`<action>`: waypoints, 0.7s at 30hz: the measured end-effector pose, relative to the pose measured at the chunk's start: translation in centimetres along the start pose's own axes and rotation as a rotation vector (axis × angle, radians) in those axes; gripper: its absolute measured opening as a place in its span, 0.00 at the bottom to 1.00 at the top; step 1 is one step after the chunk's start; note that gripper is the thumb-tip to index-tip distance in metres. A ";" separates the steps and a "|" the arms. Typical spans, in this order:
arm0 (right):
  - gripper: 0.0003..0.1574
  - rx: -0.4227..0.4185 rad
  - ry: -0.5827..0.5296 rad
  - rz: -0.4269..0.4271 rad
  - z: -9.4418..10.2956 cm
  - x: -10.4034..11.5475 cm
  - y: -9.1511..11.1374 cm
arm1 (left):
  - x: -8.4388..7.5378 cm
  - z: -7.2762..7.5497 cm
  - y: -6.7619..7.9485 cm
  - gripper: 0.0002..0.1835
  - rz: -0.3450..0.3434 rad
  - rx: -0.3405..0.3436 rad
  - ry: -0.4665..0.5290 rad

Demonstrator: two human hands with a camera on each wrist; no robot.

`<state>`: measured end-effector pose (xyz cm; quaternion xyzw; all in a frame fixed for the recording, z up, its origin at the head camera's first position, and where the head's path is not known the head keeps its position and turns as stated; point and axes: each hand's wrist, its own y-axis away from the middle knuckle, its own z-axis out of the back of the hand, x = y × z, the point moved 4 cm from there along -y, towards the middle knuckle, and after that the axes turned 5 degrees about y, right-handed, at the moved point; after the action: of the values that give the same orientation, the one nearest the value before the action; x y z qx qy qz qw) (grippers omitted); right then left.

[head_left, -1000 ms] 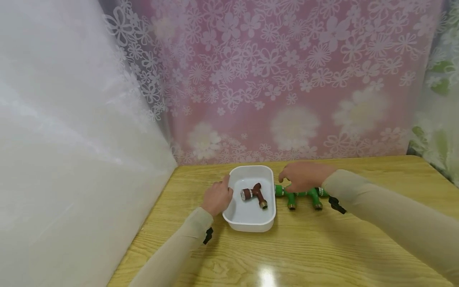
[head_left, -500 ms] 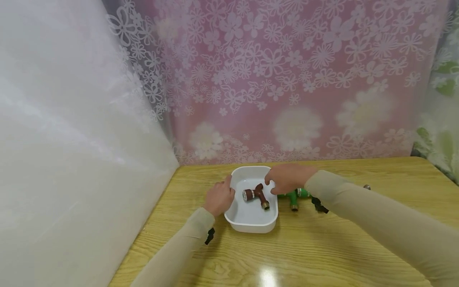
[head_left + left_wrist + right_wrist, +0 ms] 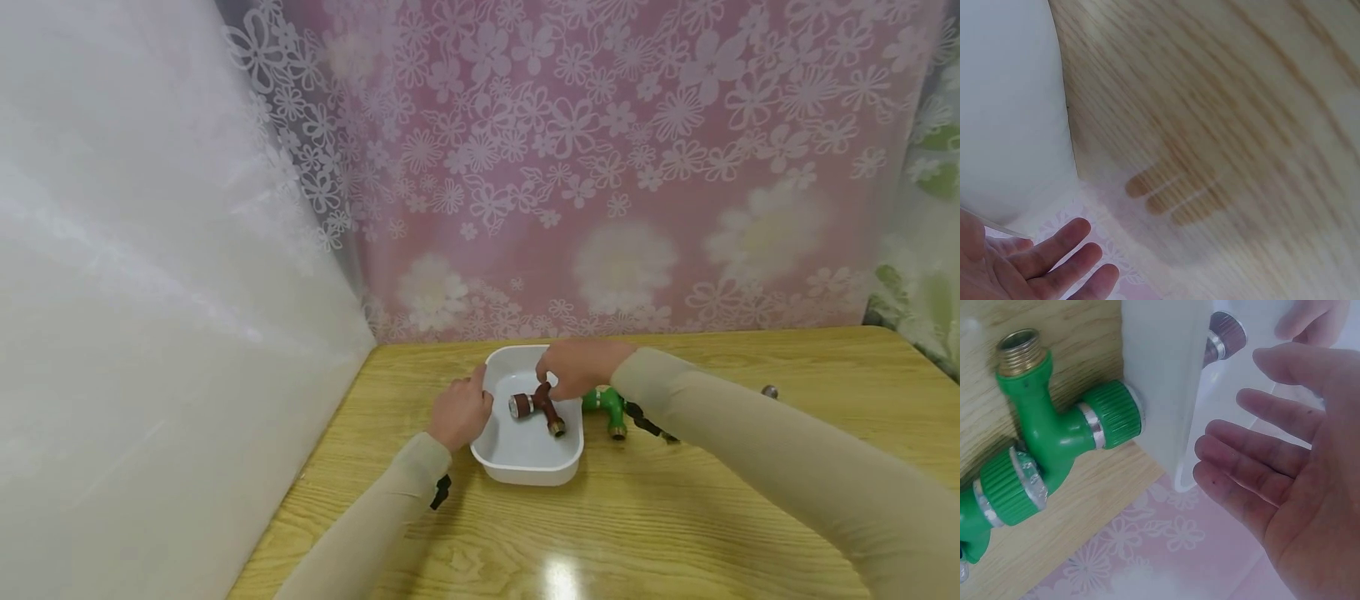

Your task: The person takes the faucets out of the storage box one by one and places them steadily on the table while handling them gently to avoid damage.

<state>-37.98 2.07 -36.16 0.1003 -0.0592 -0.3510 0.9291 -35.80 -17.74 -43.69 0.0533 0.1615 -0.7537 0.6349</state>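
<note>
A white plastic basin [image 3: 525, 475] stands on the table with a brown tap [image 3: 524, 406] lying inside it; the tap has a ribbed knob and a brass threaded end. My left hand [image 3: 459, 414] pinches the basin's left rim between thumb and forefinger, its other fingers loose outside the wall, as the left wrist view shows. Over the basin's right rim reaches my right hand [image 3: 581, 367], fingers spread and holding nothing, with its fingertips close above the brown tap. In the right wrist view the tap's knob [image 3: 1230, 334] shows beyond the wall.
Green taps [image 3: 1054, 428] lie in a row against the basin's right side, partly hidden by the right forearm in the head view. A small round metal piece [image 3: 769, 392] is farther right. A flowered curtain [image 3: 600, 167] hangs behind the table.
My right hand has moved left from over the green taps to above the brown tap in the basin. The left hand stays at the rim.
</note>
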 end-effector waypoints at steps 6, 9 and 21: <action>0.23 0.029 -0.008 -0.015 0.0 0.4 -0.9 | 0.1 0.1 0.0 0.28 0.009 0.006 0.007; 0.23 0.036 -0.014 -0.015 -0.1 0.5 -1.4 | 0.1 0.0 0.0 0.29 0.013 0.012 0.002; 0.24 0.098 0.002 -0.065 -0.8 0.8 -3.4 | -0.1 0.2 -0.1 0.28 0.009 0.011 0.000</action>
<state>-39.40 -0.83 -37.72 0.1479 -0.0722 -0.3776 0.9112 -35.85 -17.74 -43.47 0.0574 0.1571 -0.7517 0.6380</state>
